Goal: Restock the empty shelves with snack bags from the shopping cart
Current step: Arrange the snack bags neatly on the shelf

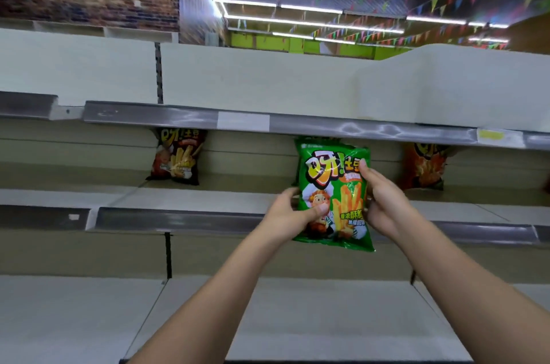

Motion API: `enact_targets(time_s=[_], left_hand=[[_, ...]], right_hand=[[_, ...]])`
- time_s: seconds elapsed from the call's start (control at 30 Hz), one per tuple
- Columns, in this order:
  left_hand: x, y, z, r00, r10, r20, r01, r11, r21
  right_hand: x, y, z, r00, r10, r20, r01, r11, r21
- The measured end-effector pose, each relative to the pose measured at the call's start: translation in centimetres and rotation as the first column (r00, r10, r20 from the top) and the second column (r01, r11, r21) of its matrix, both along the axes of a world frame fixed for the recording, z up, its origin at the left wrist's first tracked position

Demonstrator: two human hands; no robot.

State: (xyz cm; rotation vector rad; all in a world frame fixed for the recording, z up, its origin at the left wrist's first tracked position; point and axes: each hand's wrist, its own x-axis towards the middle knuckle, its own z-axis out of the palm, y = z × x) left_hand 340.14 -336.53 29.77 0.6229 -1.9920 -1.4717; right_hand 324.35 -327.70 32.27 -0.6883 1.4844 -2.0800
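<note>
Now we hold a green snack bag (333, 194) upright between both hands, in front of the middle shelf (190, 200). Our left hand (293, 215) grips its lower left edge, the thumb pressed across the printed front. Our right hand (384, 200) grips the right edge, fingers curled round the side and the thumb on the front near the top. The bag's lower part hangs over the shelf's grey front rail (178, 219), while its top reaches just under the upper shelf rail (327, 125). Far back on the same shelf, a dark brown bag (175, 159) stands upright to the left, and an orange bag (424, 167) stands to the right. Another green pack seems to stand right behind ours, mostly hidden.
</note>
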Motion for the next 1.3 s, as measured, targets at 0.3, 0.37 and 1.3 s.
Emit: enact_targets(time_s=[0.3,0.37,1.3], left_hand=[[-10.6,-7.1,0.2,0.997,0.059,0.045,-0.056,0.996,-0.063],[-11.7,-8.2,-0.2,0.996,0.058,0.072,-0.053,0.996,-0.070],[-16.0,-14.0,0.9,0.957,0.112,0.267,-0.057,0.977,-0.205]], right_hand=[[-11.4,-8.9,-0.3,0.995,0.061,-0.077,-0.065,0.997,-0.044],[-12.9,-10.2,-1.3,0.994,0.066,-0.083,-0.070,0.997,-0.044],[-16.6,-11.7,1.8,0.959,-0.131,-0.251,0.185,0.961,0.206]])
